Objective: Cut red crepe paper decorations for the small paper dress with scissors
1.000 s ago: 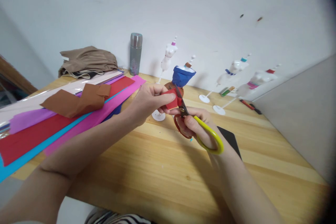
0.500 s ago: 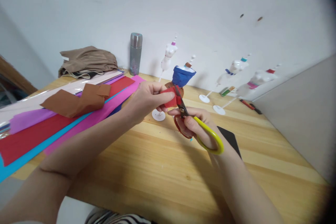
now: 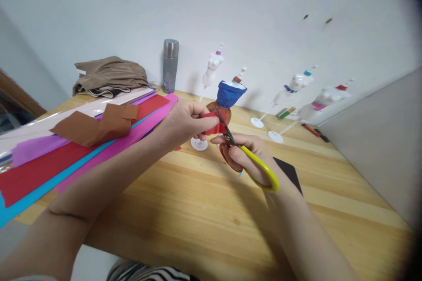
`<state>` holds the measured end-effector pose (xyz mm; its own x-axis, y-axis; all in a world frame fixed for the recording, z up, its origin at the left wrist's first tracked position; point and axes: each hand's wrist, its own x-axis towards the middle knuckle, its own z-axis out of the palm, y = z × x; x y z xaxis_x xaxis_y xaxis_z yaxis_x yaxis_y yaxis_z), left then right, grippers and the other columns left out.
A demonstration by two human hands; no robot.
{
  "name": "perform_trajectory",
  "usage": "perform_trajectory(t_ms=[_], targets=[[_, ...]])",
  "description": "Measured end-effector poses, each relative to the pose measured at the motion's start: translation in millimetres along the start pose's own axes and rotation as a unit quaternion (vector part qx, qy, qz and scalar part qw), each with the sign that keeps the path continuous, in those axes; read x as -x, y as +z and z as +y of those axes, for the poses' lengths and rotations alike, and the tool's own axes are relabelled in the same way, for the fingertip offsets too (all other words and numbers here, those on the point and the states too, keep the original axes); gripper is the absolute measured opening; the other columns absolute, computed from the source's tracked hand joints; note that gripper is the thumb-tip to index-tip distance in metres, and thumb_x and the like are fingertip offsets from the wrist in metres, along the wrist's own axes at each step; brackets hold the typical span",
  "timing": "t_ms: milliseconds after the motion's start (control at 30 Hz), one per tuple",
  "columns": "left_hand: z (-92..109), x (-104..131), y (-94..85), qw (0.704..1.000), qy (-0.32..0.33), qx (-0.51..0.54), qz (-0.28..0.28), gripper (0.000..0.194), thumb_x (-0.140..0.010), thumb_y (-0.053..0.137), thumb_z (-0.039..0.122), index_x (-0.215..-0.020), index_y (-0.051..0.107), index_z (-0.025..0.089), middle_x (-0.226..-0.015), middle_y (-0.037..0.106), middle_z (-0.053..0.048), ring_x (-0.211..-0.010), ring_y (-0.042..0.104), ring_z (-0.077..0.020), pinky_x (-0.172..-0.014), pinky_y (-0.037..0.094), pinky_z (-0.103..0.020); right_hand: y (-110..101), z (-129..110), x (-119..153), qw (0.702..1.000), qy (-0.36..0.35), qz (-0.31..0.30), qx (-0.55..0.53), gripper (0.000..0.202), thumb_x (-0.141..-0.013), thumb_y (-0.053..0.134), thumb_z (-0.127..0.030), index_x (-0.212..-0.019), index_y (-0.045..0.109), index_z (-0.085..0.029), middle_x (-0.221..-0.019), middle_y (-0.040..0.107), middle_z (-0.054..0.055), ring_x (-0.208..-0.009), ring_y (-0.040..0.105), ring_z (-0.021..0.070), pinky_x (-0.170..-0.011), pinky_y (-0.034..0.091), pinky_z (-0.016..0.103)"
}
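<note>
My left hand point(image 3: 187, 122) pinches a small folded piece of red paper point(image 3: 211, 127) between thumb and fingers. In my right hand point(image 3: 246, 151) is a pair of scissors point(image 3: 262, 164) with a yellow handle loop and a reddish one. The dark blades lie across the right end of the red paper, slightly apart. Just behind the hands stands a small dress form point(image 3: 231, 93) with a blue wrapped top and brown material below it; the hands and paper hide its lower part. A red scrap point(image 3: 178, 148) lies under my left wrist.
Coloured paper strips point(image 3: 42, 180) and a brown piece point(image 3: 95, 127) cover the table's left side. Behind them are folded brown cloth point(image 3: 112, 74) and a grey bottle point(image 3: 170, 68). White dress forms point(image 3: 211, 70) stand along the wall. A black flat object point(image 3: 288, 173) lies right.
The scissors have shifted slightly, with the blade tip now further left over the red paper. The red scrap on the table now shows below my left wrist. Both hands have otherwise barely moved.
</note>
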<state>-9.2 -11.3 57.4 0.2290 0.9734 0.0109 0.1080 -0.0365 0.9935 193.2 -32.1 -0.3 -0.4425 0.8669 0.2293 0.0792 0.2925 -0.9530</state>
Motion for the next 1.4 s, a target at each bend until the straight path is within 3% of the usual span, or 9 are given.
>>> perform_trajectory(t_ms=[667,1067,1267,1400], targets=[[0,-2,0.4,0.999,0.014,0.041,-0.017,0.033,-0.079,0.067,0.006,-0.048,0.059,0.014,-0.041,0.058,0.002,-0.040,0.053,-0.0048,-0.044,0.041,-0.013,3,-2,-1,1.000,0.016,0.018,-0.008,0.051,-0.083,0.075,-0.071,-0.091,0.083,-0.021,-0.050,0.041,-0.007,-0.046,0.035,0.0102,-0.045,0.029,0.026],[-13,-6,-6.7,0.993,0.029,0.097,-0.068,0.021,-0.070,0.077,0.021,-0.055,0.064,0.014,-0.049,0.064,-0.001,-0.046,0.058,-0.0074,-0.048,0.044,-0.016,4,-5,-1,1.000,0.015,0.017,-0.012,0.049,-0.083,0.075,-0.072,-0.087,0.082,-0.024,-0.049,0.040,-0.007,-0.046,0.035,0.0105,-0.044,0.030,0.026],[-14,-5,-3.7,0.994,0.033,0.093,-0.050,0.023,-0.074,0.070,0.016,-0.053,0.062,0.014,-0.047,0.061,-0.001,-0.044,0.056,-0.0071,-0.047,0.042,-0.016,4,-4,-1,1.000,0.009,0.021,-0.021,0.049,-0.082,0.076,-0.071,-0.089,0.085,-0.024,-0.051,0.040,-0.005,-0.050,0.039,0.0131,-0.048,0.033,0.028],[-13,-3,-2.3,0.994,0.032,0.091,-0.046,0.025,-0.076,0.069,0.015,-0.052,0.061,0.014,-0.047,0.060,0.000,-0.044,0.055,-0.0064,-0.047,0.040,-0.017,5,-4,-1,0.999,0.011,0.027,-0.022,0.049,-0.082,0.077,-0.071,-0.087,0.083,-0.023,-0.051,0.038,-0.005,-0.049,0.037,0.0128,-0.045,0.028,0.027]])
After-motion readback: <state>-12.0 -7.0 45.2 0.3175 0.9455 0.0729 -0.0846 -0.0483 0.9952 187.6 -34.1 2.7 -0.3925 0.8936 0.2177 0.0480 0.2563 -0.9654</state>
